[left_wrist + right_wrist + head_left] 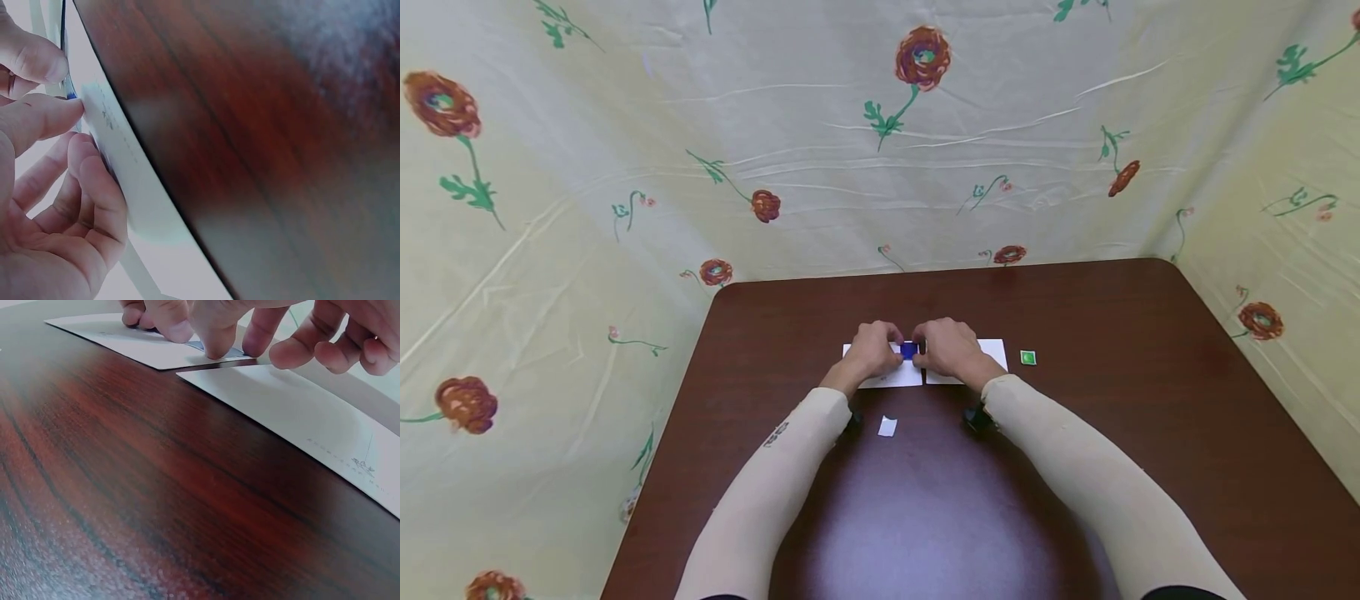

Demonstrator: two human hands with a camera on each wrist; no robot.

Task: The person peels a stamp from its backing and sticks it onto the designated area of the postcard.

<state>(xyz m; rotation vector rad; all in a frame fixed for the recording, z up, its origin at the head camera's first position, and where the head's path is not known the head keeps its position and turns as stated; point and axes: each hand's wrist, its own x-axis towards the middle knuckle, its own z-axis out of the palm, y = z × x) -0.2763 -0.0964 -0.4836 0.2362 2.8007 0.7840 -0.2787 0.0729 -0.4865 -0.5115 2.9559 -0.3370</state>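
Note:
A small dark blue square point(909, 351), perhaps a stamp or sticker, lies against the right end of the left white envelope or card point(891, 377). My left hand point(871, 348) holds its left side with thumb and forefinger, the other fingers curled in the left wrist view. At the opposite side my right hand point(949, 346) holds it with thumb and forefinger. Fingertips cover parts of the blue square point(234, 354) in the right wrist view. Beneath my right hand lies a second white card point(294, 406) with faint print, separated from the first by a narrow gap.
A small green square point(1027, 357) with a pale border lies right of the cards. Nearer my body is a white paper scrap point(887, 427). The brown table point(1097, 333) meets flower-patterned cloth point(820, 133) at its back and sides.

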